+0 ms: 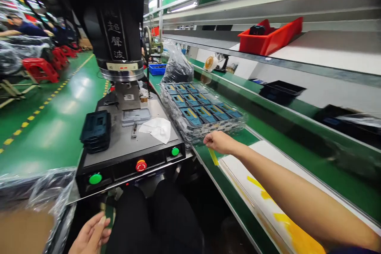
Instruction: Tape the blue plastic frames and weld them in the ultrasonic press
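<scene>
My left hand [92,233] is low at the bottom left, beside my left leg, its fingers closed on a small flat dark-green piece [110,215]; blur hides its exact kind. My right hand [220,142] reaches over the bench at the near corner of a clear plastic tray [205,129], with its fingers pinched. A yellow strip [213,156] extends below those fingers and appears to be held by them. Rows of dark-blue plastic housings [190,115] with yellow strips lie in the stacked trays.
An ultrasonic welding machine [119,47] stands ahead, with a grey fixture [136,116], white cloth [157,129] and stacked dark housings [95,129] on its base. Green buttons [95,178] and a red stop knob [141,165] line its front. Yellow strips [303,238] lie on white board [268,154].
</scene>
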A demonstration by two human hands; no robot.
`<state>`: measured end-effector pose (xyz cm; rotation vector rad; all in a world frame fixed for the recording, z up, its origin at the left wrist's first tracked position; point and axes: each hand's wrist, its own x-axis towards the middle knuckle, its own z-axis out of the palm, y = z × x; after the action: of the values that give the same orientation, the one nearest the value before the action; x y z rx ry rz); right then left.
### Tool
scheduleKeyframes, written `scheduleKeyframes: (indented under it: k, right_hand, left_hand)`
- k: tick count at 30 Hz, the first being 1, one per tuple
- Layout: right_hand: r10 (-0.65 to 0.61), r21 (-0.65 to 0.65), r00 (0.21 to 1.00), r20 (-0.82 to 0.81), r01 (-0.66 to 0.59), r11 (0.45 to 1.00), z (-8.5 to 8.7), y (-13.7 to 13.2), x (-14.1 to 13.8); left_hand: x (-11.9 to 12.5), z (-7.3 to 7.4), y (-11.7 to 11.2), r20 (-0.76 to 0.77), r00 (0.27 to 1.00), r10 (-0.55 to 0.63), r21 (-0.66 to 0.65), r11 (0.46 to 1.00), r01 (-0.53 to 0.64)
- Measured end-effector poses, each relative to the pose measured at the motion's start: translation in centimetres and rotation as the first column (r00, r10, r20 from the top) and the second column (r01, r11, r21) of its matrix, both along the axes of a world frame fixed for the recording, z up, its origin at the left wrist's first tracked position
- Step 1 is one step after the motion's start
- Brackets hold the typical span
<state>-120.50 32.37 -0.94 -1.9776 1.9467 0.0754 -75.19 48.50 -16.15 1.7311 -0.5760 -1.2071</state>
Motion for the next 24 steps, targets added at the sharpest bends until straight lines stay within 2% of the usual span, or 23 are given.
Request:
scheduleKeyframes:
  k: [3, 6, 10, 13, 14, 16, 19, 22, 24]
  right_hand:
    - [0.261, -0.054, 0.940, 0.219, -0.255, 0.965, -0.9, 1.7, 5.5]
    - [0.474, -0.080, 0.787, 0.396, -0.484, 0.871, -2.2, 4.0, 10.4]
    - [0.562, -0.087, 0.595, 0.574, -0.639, 0.765, -3.8, 6.2, 14.5]
    - [0.544, -0.094, 0.526, 0.654, -0.657, 0.748, -4.7, 6.8, 15.8]
    - [0.532, -0.090, 0.521, 0.667, -0.653, 0.752, -5.0, 6.9, 15.9]
    - [0.511, -0.079, 0.529, 0.678, -0.639, 0.765, -5.4, 6.9, 15.8]
    - [0.466, -0.080, 0.544, 0.698, -0.586, 0.806, -6.2, 6.8, 15.4]
    - [0.313, -0.084, 0.539, 0.782, -0.406, 0.910, -7.1, 6.6, 15.4]
    - [0.149, -0.031, 0.445, 0.883, -0.262, 0.965, -7.5, 6.3, 15.5]
  left_hand:
    - [-0.5, 4.6, -2.8, 0.234, 0.972, -0.005, -0.186, 0.981, 0.050]
    - [-0.3, 8.9, -5.9, 0.465, 0.881, 0.084, -0.326, 0.942, 0.082]
    - [0.1, 13.7, -10.0, 0.772, 0.581, 0.256, -0.430, 0.885, 0.181]
    - [-0.4, 16.5, -13.2, 0.899, 0.387, 0.206, -0.318, 0.914, 0.253]
    - [-0.7, 17.2, -14.2, 0.924, 0.346, 0.162, -0.260, 0.931, 0.257]
    - [-1.5, 18.1, -16.1, 0.948, 0.309, 0.076, -0.155, 0.958, 0.240]
    - [-2.4, 18.5, -18.5, 0.942, 0.333, -0.029, -0.041, 0.979, 0.201]
    - [-2.7, 18.3, -19.9, 0.927, 0.369, -0.072, 0.008, 0.985, 0.171]
    - [-2.5, 18.2, -20.1, 0.923, 0.379, -0.061, 0.004, 0.989, 0.148]
